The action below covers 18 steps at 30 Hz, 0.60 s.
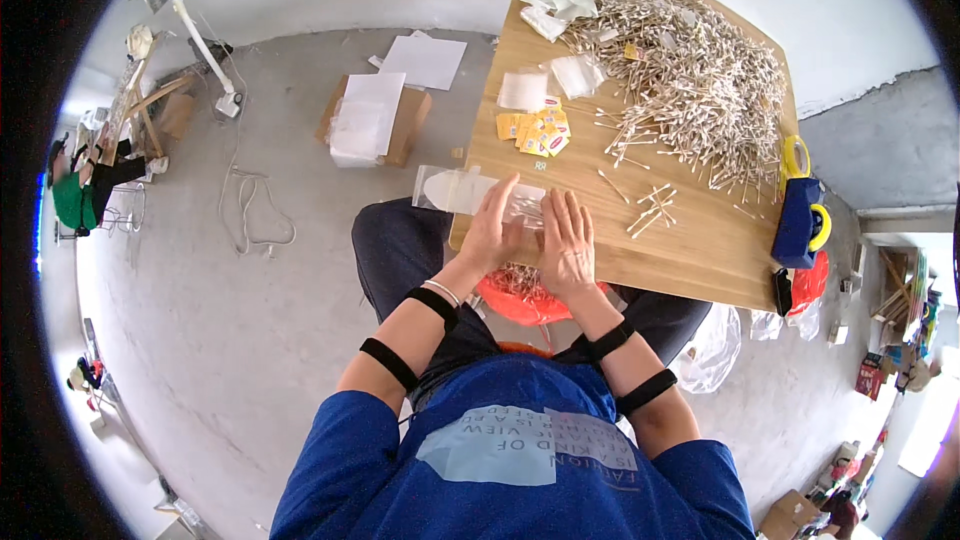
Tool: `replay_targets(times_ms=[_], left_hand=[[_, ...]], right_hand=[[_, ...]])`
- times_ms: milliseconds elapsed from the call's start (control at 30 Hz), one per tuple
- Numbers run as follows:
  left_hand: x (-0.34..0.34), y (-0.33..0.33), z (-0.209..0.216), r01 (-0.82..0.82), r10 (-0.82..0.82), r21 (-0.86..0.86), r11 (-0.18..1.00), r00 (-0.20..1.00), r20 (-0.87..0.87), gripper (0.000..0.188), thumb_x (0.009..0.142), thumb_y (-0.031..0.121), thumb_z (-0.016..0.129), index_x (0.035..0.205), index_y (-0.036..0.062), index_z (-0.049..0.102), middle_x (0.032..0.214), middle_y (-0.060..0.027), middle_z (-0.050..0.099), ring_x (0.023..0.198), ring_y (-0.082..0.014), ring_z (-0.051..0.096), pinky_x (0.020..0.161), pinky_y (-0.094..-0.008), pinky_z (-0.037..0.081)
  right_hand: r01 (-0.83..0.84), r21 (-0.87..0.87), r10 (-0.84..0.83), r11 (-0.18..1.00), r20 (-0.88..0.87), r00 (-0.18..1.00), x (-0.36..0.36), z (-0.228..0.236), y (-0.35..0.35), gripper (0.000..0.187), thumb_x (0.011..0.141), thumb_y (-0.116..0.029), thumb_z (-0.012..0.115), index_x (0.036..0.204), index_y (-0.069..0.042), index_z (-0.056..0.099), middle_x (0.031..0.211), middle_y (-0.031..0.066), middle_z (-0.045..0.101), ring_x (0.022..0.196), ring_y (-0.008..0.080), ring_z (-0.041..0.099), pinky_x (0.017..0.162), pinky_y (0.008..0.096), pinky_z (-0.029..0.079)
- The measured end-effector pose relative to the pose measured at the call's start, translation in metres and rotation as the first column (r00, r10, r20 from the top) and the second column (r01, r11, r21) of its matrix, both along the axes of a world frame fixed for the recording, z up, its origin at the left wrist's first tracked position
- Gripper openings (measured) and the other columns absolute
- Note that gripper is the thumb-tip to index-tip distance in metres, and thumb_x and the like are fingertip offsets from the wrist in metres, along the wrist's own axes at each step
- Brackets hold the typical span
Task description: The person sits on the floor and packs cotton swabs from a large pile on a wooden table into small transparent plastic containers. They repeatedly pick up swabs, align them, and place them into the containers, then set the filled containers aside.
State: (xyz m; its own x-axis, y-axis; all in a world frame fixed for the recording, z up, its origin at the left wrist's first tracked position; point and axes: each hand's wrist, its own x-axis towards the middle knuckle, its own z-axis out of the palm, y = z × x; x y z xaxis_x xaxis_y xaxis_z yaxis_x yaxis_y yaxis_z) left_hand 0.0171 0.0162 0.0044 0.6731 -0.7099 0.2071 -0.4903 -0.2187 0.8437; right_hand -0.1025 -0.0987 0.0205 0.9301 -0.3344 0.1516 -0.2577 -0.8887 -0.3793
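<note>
At the near left edge of the wooden table [620, 265], a clear plastic bag [525, 202] with what look like white cotton swabs inside lies between my hands. My left hand [490, 232] rests across it, fingers stretched. My right hand [568, 245] lies flat at its right end, fingers straight and close together. A clear flap with a white rounded piece [448, 190] sticks out left of my left hand, past the table edge. Farther back sit yellow printed cards [542, 130] and stacked clear bags [523, 91]. A few loose swabs [655, 210] lie right of my right hand.
A large heap of cotton swabs [700, 80] covers the table's far right. A blue tape dispenser [797, 225] with yellow rolls stands at the right edge. Below my hands is a red bag [525, 300] with swabs. A cardboard box [405, 125] with white sheets sits on the floor to the left.
</note>
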Motion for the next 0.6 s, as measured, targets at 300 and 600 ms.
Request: replay_targets(times_ms=[300,600], left_hand=[[0.003,-0.004,-0.008,-0.124,0.08,-0.252,0.96,0.98,-0.181,0.041,0.094,-0.002,0.046,0.134,-0.0009,0.047,0.131,-0.0209,0.053,0.12,-0.0325,0.055,0.103,-0.038,0.044],[0.002,-0.003,-0.006,-0.155,0.1,-0.281,0.947,0.975,-0.2,0.037,0.096,0.001,0.044,0.133,-0.0028,0.047,0.131,-0.0203,0.053,0.121,-0.0314,0.055,0.103,-0.0372,0.044]], right_hand=[[-0.103,-0.104,0.071,0.989,-0.272,0.96,0.008,-0.002,-0.001,0.08,0.092,-0.052,0.049,0.149,-0.002,0.025,0.157,0.0148,0.021,0.147,0.0304,0.015,0.12,0.0474,0.01],[-0.165,-0.103,0.118,0.981,-0.36,0.925,0.001,0.005,0.001,0.084,0.091,-0.055,0.049,0.152,-0.007,0.02,0.16,0.011,0.016,0.148,0.0274,0.011,0.12,0.0478,0.005]])
